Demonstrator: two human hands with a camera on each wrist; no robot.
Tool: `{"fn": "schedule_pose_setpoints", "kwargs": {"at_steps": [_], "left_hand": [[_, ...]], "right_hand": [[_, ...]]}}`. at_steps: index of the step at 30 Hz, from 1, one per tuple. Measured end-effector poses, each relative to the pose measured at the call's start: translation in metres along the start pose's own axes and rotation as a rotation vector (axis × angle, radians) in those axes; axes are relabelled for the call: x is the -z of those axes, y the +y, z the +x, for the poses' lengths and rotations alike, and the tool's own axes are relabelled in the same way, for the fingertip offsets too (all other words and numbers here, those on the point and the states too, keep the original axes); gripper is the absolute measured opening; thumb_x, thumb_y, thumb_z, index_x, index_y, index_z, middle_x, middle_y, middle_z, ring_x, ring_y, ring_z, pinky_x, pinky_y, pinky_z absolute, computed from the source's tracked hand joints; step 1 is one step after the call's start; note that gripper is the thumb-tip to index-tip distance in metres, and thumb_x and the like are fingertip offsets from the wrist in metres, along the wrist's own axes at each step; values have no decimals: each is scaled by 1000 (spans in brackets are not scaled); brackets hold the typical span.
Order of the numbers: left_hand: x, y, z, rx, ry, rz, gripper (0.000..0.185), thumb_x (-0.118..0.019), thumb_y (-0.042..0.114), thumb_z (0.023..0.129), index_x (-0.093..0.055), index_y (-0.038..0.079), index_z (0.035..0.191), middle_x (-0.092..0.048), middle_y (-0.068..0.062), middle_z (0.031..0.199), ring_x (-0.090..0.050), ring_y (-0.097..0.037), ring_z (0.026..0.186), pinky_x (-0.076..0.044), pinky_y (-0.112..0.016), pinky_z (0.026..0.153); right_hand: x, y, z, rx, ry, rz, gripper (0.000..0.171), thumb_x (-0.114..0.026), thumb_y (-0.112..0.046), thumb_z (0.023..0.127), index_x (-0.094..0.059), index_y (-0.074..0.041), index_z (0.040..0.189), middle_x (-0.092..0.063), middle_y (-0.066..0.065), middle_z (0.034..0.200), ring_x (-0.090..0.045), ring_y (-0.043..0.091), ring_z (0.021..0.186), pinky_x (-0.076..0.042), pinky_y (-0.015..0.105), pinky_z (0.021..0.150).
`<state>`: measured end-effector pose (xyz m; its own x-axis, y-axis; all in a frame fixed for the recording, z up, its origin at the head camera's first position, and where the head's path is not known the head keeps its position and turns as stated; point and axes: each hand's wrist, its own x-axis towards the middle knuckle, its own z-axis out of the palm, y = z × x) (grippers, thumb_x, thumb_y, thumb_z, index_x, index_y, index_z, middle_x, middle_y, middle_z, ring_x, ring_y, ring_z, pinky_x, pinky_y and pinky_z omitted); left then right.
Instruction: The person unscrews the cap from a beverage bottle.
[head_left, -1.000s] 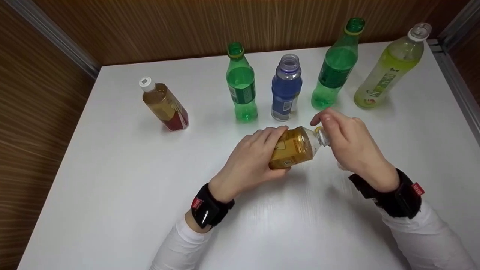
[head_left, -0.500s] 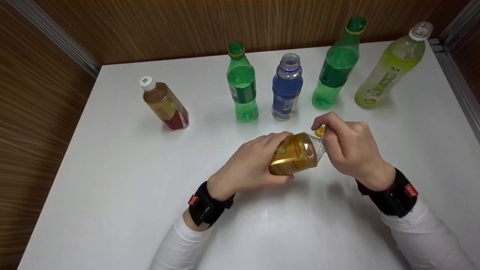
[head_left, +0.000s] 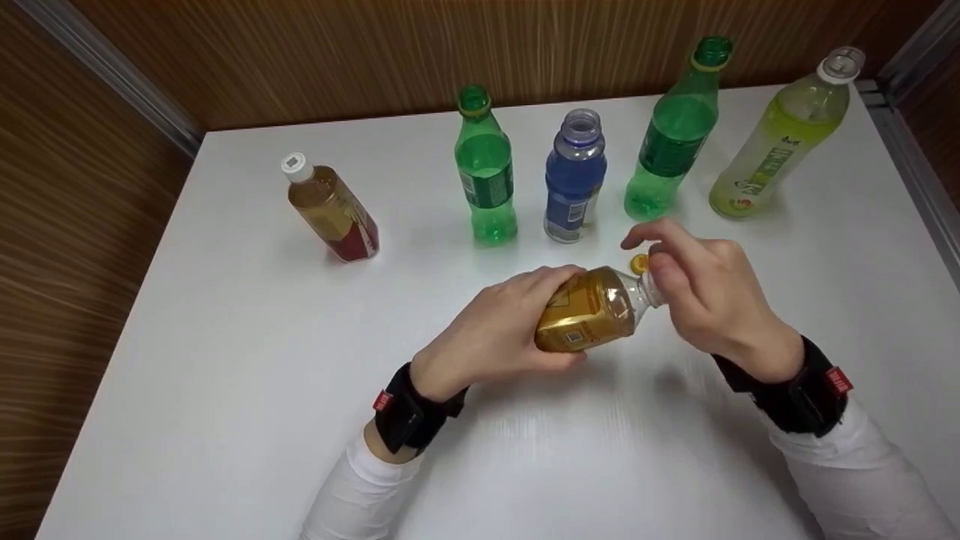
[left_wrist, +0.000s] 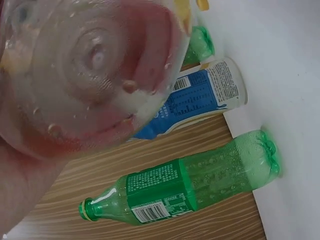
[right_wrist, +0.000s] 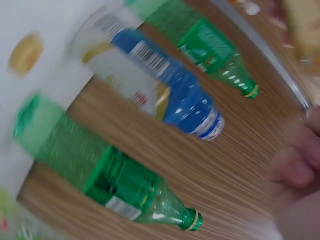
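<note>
My left hand [head_left: 499, 326] grips a tilted bottle [head_left: 585, 311] with a gold label, its neck pointing right; the left wrist view shows the bottle's base [left_wrist: 95, 65] close up. At the neck, the thumb and curled fingers of my right hand [head_left: 712, 300] pinch the white cap [head_left: 652, 289], which they partly cover. The right index finger sticks out above it, bent. Just behind the neck a small yellow cap [head_left: 639, 263] lies on the white table [head_left: 262, 390].
Behind the hands stand two green bottles [head_left: 484, 172] [head_left: 673, 135], a blue bottle [head_left: 574, 180] and a tall yellow-green one [head_left: 780, 142], all uncapped. A white-capped bottle [head_left: 332, 214] with a gold and red label is at left. A wood-grain panel [head_left: 360, 60] borders the table's back.
The held bottle has come slightly nearer me since a second ago. My right hand has shifted about the neck, its fingers turning, and its index finger reaches out further than half a second ago.
</note>
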<state>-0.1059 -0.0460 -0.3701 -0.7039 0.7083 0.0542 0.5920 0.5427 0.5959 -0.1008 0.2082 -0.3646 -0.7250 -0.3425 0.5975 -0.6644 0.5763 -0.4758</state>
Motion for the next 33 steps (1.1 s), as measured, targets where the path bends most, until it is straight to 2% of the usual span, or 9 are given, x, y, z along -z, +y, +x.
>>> {"fn": "schedule_pose_setpoints", "kwargs": {"at_steps": [2, 5, 7, 9, 14, 20, 24, 31, 33], "left_hand": [[-4, 1, 1, 2, 60, 99, 84, -83, 43, 86, -44, 12, 153, -66, -6, 136, -65, -20, 116, -57, -38, 101], [-9, 2, 3, 9, 146, 268, 85, -82, 48, 86, -45, 10, 152, -67, -7, 133, -67, -22, 112, -60, -39, 93], [-12, 3, 4, 12, 189, 360, 85, -82, 51, 86, -46, 8, 151, -68, -8, 132, -69, -23, 111, -61, -39, 90], [-14, 3, 4, 13, 208, 416, 86, -82, 52, 86, -47, 8, 151, -68, -9, 132, -69, -24, 113, -61, -39, 90], [-14, 3, 3, 7, 191, 390, 87, -82, 52, 86, -46, 7, 152, -68, -10, 133, -69, -24, 113, -61, -39, 90], [-6, 0, 1, -11, 95, 142, 84, -84, 43, 86, -45, 8, 152, -68, -9, 133, -67, -22, 112, -59, -38, 98], [-2, -2, -1, -12, 10, -2, 82, -85, 39, 86, -45, 11, 152, -67, -6, 137, -66, -19, 117, -56, -37, 105], [6, -3, -5, -16, -163, -173, 80, -86, 37, 84, -47, 19, 152, -67, 2, 132, -64, -11, 112, -53, -27, 102], [8, -4, -6, -21, -198, -197, 80, -86, 36, 84, -46, 20, 152, -67, 3, 129, -63, -10, 110, -53, -25, 99]], "right_hand": [[4, -1, 1, -231, -102, 82, 58, -27, -47, 113, -70, -7, 111, -57, 2, 61, -44, 6, 52, -36, 22, 53], [6, -3, 5, -487, -214, 190, 60, -24, -47, 114, -70, -8, 115, -60, 3, 75, -50, 10, 60, -41, 21, 57], [5, -5, 7, -569, -240, 200, 52, -27, -37, 115, -71, -9, 115, -58, 2, 77, -51, 12, 63, -43, 22, 58], [3, -6, 9, -575, -227, 155, 47, -30, -31, 114, -71, -9, 113, -57, 2, 78, -51, 13, 65, -44, 23, 59], [-5, -9, 7, -441, -102, 2, 32, -41, -17, 109, -71, -6, 105, -53, 2, 63, -45, 8, 57, -36, 24, 56], [-12, -7, 3, -201, 35, -38, 27, -43, -3, 98, -69, -3, 97, -47, -1, 53, -32, -1, 47, -28, 20, 46], [-11, -6, 0, -58, 59, -55, 25, -43, 0, 94, -68, -3, 97, -47, 0, 51, -33, 0, 44, -29, 20, 43], [-12, -1, -2, 359, 151, -20, 26, -41, -1, 82, -67, 0, 85, -52, 2, 49, -39, 10, 39, -39, 30, 38], [-13, 0, -2, 441, 179, -15, 26, -40, -1, 79, -66, 0, 82, -53, 2, 48, -42, 13, 38, -41, 33, 37]]}}
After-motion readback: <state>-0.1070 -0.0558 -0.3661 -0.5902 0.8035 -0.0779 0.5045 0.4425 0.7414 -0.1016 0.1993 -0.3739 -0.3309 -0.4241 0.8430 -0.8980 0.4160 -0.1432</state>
